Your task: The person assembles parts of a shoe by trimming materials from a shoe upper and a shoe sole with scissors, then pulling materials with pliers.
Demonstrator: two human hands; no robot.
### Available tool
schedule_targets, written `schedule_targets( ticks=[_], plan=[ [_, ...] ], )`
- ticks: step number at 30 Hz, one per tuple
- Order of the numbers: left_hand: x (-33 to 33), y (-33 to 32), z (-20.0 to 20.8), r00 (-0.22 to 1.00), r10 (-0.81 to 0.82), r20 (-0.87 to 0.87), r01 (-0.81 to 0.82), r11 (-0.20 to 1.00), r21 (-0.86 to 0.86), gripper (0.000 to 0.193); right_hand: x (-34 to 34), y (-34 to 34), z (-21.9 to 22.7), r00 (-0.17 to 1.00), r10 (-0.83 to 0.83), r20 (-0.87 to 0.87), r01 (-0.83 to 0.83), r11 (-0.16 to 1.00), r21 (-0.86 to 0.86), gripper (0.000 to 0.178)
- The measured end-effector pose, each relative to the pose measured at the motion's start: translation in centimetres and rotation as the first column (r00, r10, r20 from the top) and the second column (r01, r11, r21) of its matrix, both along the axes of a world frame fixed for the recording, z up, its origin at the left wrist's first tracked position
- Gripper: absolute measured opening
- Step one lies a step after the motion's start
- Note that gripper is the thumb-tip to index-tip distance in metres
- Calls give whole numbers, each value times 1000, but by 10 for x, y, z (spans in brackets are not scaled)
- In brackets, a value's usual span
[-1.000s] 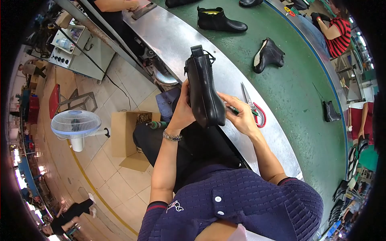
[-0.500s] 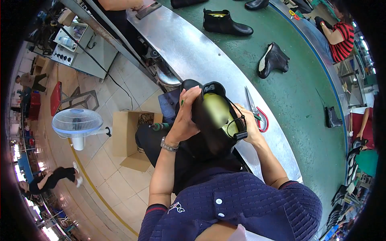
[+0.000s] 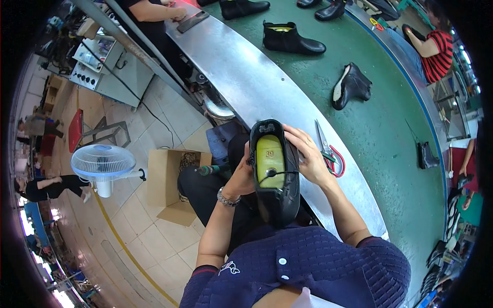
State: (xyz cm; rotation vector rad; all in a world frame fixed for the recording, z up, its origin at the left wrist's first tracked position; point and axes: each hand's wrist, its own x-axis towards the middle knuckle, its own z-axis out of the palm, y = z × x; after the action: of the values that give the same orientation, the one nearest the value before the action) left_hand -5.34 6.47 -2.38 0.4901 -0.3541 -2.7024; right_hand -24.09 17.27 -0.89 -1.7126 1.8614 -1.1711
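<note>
A black ankle boot (image 3: 280, 206) sits between my two hands above my lap, its opening facing up and its lower end toward my body. Inside it shows a yellow-green shoe last (image 3: 269, 154) with a dark round hole, and a thin black cord crosses the opening. My left hand (image 3: 242, 177) is closed on the boot's left side, a metal watch on the wrist. On the other side, my right hand (image 3: 309, 156) grips the upper right of the boot. Close to that hand, red-handled scissors (image 3: 336, 160) lie on the metal bench top, points away from me.
Along the metal bench (image 3: 246, 59) runs a green conveyor (image 3: 395, 195) carrying several black boots, one a side-lying boot (image 3: 351, 87). On the left stand a fan (image 3: 102, 161) and an open cardboard box (image 3: 165, 179). A co-worker's hand (image 3: 178, 14) is at the far end.
The boot has turned more upright, and its last now shows plainly. My left hand has shifted lower along its side; my right hand has moved up and left onto its upper edge.
</note>
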Motion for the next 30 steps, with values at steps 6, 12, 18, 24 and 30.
schedule_targets(
  ticks=[6, 12, 18, 24, 30],
  plan=[
    [-4, -19, -8, 977, 176, 121, 129, -34, -991, 101, -6, -26, -19, 995, 88, 36, -84, 992, -95, 70],
    [-4, -20, 7, 970, 234, 68, 103, -141, -985, 98, 0, -32, -21, 993, 102, 65, -96, 991, -95, 70],
    [-14, -20, 21, 952, 298, -72, 32, -328, -944, 93, -7, -32, -22, 983, 99, 153, -93, 994, -49, 67],
    [-23, -21, 30, 805, 575, -143, 150, -432, -889, 85, -26, 11, 23, 367, 238, 899, -102, 971, -215, 69],
    [-37, 2, 56, 601, 750, -274, 530, -632, -565, 80, -9, 12, 15, 318, 82, 945, 249, 954, -166, 56]
  ],
)
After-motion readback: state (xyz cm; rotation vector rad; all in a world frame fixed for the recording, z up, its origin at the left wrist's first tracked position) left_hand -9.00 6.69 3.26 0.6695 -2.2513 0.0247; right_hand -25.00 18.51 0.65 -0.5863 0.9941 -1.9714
